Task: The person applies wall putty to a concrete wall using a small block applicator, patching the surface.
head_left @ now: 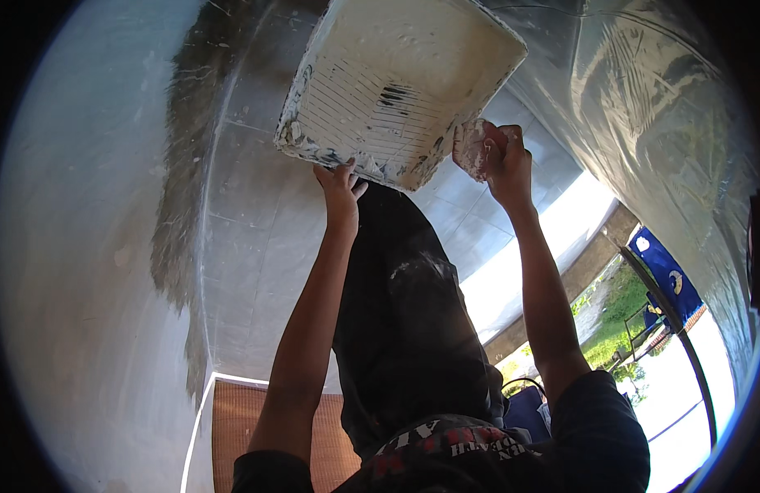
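Note:
A paint tray (367, 103) crusted with dried white paint tilts in front of me at the top of the view. Its ribbed slope lies on the near side, and a pale wet-looking layer of paint covers the far part. My left hand (341, 191) grips the tray's near edge, fingers closed on the rim. Just right of the tray, my right hand (510, 164) is closed around a flat, paint-smeared tool (472, 150). Its kind cannot be made out, since the fingers hide part of it.
On the left rises a wall (84, 214) with a rough dark unpainted strip (187, 156). Grey tiles (248, 222) cover the floor. Clear plastic sheeting (643, 90) hangs at right, beside a bright opening with grass (622, 308). A woven brown mat (240, 427) is at lower left.

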The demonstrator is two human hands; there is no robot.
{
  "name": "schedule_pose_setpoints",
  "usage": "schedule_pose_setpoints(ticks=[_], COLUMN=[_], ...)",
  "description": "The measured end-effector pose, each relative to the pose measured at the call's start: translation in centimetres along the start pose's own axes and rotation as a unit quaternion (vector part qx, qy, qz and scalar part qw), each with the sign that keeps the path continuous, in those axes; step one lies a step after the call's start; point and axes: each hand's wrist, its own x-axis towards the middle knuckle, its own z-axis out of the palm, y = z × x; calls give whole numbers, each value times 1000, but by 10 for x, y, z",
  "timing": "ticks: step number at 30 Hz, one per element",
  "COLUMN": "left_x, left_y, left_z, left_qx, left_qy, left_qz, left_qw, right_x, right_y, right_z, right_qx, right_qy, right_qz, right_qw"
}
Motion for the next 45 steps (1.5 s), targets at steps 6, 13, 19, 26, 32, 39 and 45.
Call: schedule_pose_setpoints(ticks=[6, 13, 19, 26, 32, 39, 45], left_x=[0, -3, -3, 2, 0, -1, -1], left_y=[-5, -4, -4, -8, -6, -5, -2], left_z=[1, 1, 9, 2, 5, 4, 1], left_qx=[-39, -32, -51, -62, -72, -88, -106], left_qy=[2, -11, -9, -16, -16, -22, -39], left_qz=[7, -1, 1, 17, 0, 14, 7], left_qw=[999, 999, 999, 998, 997, 996, 994], right_x=[2, 35, 65, 28, -13, -34, -1], right_y=[-18, -21, -31, -24, 4, -18, -35], right_z=[28, -1, 3, 62, 99, 104, 82], right_qx=[-35, 23, -2, -236, -264, -185, -68], right_qy=[34, 0, -13, -24, -55, -31, 74], right_qz=[-61, -59, -178, -373, -332, -308, -222], right_qw=[997, 998, 984, 897, 904, 933, 970])
